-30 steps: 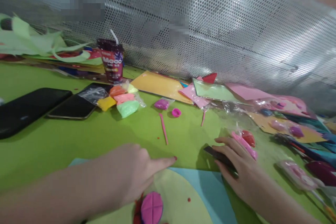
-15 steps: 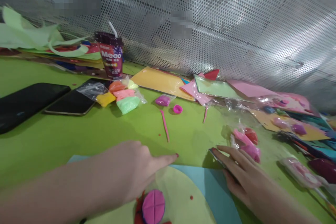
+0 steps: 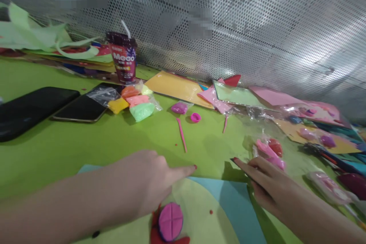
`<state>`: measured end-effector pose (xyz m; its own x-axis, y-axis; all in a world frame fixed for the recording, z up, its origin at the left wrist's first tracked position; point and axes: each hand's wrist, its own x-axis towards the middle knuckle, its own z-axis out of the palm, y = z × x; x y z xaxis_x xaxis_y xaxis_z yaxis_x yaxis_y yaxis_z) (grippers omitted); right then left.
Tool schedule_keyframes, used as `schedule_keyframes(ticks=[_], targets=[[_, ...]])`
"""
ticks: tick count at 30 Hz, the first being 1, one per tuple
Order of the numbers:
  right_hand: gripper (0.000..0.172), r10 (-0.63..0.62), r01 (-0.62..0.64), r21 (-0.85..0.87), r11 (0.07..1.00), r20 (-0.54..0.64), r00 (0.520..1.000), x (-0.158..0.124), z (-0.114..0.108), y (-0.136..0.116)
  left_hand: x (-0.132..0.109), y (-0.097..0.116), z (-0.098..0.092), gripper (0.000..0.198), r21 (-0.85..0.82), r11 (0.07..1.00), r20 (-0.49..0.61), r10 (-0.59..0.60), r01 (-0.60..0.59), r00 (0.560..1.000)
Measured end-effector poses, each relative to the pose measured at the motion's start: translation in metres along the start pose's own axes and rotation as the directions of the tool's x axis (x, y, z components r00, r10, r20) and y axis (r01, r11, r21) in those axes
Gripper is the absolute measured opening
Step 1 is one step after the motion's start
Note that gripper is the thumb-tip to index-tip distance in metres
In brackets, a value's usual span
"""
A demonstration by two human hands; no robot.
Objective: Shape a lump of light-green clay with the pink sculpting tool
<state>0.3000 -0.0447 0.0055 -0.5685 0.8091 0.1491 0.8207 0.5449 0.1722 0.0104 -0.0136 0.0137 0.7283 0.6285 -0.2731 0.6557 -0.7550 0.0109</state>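
Observation:
My left hand (image 3: 148, 179) reaches in from the left over the light green and blue paper sheet, index finger stretched to the right. Its other fingers are mostly hidden, and I see nothing held in it. Under the wrist, a round pink clay piece (image 3: 170, 222) with a cross groove lies on red clay (image 3: 156, 234) on the paper (image 3: 221, 198). At the sheet's right edge, my right hand (image 3: 264, 179) grips a thin, flat, blade-like tool (image 3: 232, 159), its dark tip showing past the index finger. The rest of this tool is covered by the fingers.
Beyond my hands lie a pink stick (image 3: 182, 135), a small pink cap (image 3: 195, 117) and bagged clay (image 3: 142, 111). Two black phones (image 3: 37, 108) and a drink cup (image 3: 125, 59) stand left. More clay bags (image 3: 275, 148) and papers lie right. A perforated metal panel (image 3: 171, 19) rises behind.
The view has shifted slightly. My right hand has turned its flat tool, whose shiny face showed before and which now appears edge-on, slightly raised. My left hand keeps nearly the same pose.

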Motion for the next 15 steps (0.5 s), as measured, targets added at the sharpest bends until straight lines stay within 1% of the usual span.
schedule_keyframes(ticks=[2,6,8,12,15], targets=[[0.047,-0.023,0.023,-0.043,0.999,-0.002,1.0,-0.002,0.002,0.001,0.0,0.0,0.0,0.062,-0.015,1.0,-0.007,-0.002,0.001,1.0],[0.049,-0.142,0.14,-0.163,0.977,-0.003,0.99,-0.004,0.006,0.0,0.0,-0.001,-0.003,0.059,-0.021,1.0,-0.004,-0.003,0.003,1.0],[0.048,-0.172,0.17,-0.212,0.962,0.008,0.985,-0.003,0.006,-0.004,0.0,-0.001,-0.005,0.059,-0.025,1.0,-0.005,0.005,-0.005,1.0],[0.045,-0.167,0.163,-0.287,0.944,0.009,0.986,0.002,0.004,-0.013,-0.001,0.0,-0.009,0.062,-0.041,0.999,0.056,-0.009,0.012,0.998],[0.044,-0.154,0.147,-0.302,0.942,0.0,0.988,0.003,0.005,-0.016,-0.001,0.001,-0.01,0.061,-0.034,0.999,0.082,-0.015,0.017,0.997]])
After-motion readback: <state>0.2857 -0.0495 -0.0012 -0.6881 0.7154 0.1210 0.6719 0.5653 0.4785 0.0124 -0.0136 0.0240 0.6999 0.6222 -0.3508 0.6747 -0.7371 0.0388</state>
